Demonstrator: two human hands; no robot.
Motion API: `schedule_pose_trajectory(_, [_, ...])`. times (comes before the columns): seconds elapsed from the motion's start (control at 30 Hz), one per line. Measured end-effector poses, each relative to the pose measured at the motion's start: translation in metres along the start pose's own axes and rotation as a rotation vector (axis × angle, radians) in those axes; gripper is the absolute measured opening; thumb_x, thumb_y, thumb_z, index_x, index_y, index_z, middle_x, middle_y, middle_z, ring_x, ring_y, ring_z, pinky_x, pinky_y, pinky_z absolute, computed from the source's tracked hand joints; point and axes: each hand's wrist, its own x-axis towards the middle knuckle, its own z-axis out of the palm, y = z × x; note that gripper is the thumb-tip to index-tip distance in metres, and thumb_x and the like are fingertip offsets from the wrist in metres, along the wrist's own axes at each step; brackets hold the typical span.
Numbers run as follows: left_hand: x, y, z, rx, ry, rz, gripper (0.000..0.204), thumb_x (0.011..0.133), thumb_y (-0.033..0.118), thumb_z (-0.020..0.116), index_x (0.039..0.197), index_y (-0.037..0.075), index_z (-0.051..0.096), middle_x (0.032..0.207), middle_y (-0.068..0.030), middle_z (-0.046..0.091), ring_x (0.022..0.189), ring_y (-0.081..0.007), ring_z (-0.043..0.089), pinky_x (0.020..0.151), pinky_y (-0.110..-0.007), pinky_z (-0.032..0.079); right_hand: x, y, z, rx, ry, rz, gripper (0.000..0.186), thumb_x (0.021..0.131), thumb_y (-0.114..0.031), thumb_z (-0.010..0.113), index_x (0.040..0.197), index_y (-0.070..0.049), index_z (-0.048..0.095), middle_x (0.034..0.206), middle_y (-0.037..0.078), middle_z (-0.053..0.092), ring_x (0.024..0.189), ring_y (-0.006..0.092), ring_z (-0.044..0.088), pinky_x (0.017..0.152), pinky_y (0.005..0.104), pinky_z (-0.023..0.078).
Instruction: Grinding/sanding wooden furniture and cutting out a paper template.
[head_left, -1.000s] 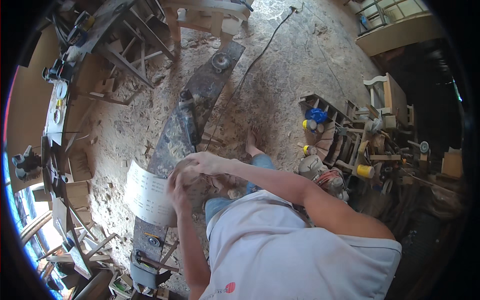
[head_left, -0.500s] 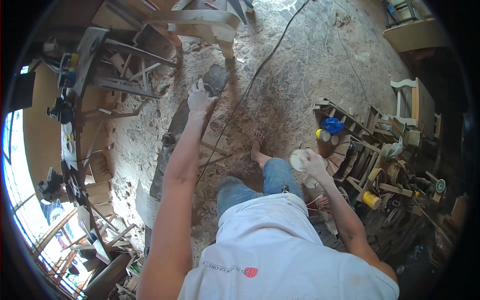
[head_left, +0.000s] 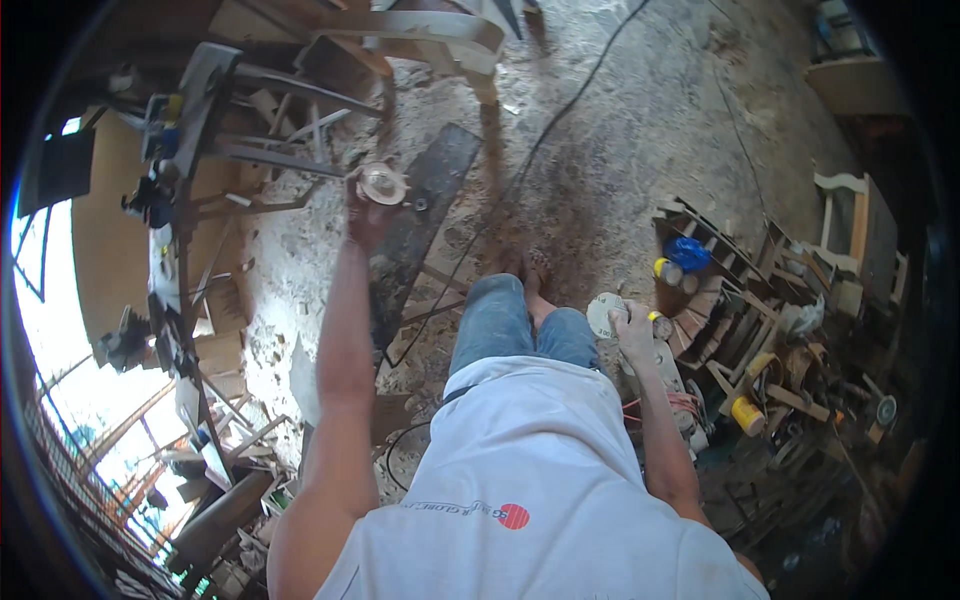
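Observation:
My left hand (head_left: 366, 222) is closed on a round, pale, dish-like disc (head_left: 382, 184) with a raised rim, held above the left side of a long dark board (head_left: 440, 170). A small ring-shaped metal piece (head_left: 421, 204) lies on that board, close to the disc. In my right hand (head_left: 634, 328), fingers and thumb pinch the edge of a thin, pale round sanding disc (head_left: 604, 314) with printed marks on the face turned up. The sanding disc is beside my right knee, apart from the board.
A black cable (head_left: 570, 95) crosses the dusty floor toward my legs. Wooden furniture frames (head_left: 430, 30) stand ahead. At right are a blue plastic bag (head_left: 687, 252), a yellow can (head_left: 746, 415) and piled wood scraps. A cluttered rack (head_left: 185, 130) stands at left.
My left hand has come up off the dark board with the round dish-like disc. My right hand has turned the sanding disc, showing its printed face. My legs have shifted.

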Motion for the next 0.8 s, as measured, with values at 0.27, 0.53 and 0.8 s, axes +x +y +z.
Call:
schedule_pose_trajectory(0.27, [-0.031,-0.067,0.066,-0.173,0.001,-0.067,0.049,0.103,0.047,0.070,0.137,0.012,0.066,0.115,-0.0069,0.068,0.104,-0.0245,0.069,0.086,-0.043,0.062,0.014,-0.175,0.003,0.504,-0.154,-0.263,0.033,0.103,-0.017,0.065,0.131,0.000,0.069,0.111,0.014,0.077,0.105,0.0217,0.074,0.093,0.0376,0.058])
schedule_pose_trajectory(0.53, [-0.047,-0.175,0.171,0.011,0.084,-0.213,0.038,0.107,0.038,0.065,0.126,0.006,0.072,0.119,-0.0109,0.074,0.110,-0.0229,0.072,0.102,-0.039,0.056,0.007,-0.239,0.007,0.260,0.144,-0.291,0.029,0.104,-0.019,0.067,0.128,-0.001,0.068,0.111,0.021,0.078,0.100,0.0320,0.078,0.085,0.0431,0.061])
schedule_pose_trajectory(0.8, [-0.034,-0.174,0.236,0.059,-0.114,-0.492,0.052,0.113,0.051,0.052,0.140,0.007,0.063,0.132,-0.0136,0.071,0.117,-0.0284,0.072,0.101,-0.050,0.061,0.012,-0.192,-0.018,0.163,0.607,-0.263,0.027,0.101,-0.021,0.071,0.120,-0.002,0.072,0.110,0.024,0.076,0.105,0.0390,0.076,0.087,0.0469,0.059])
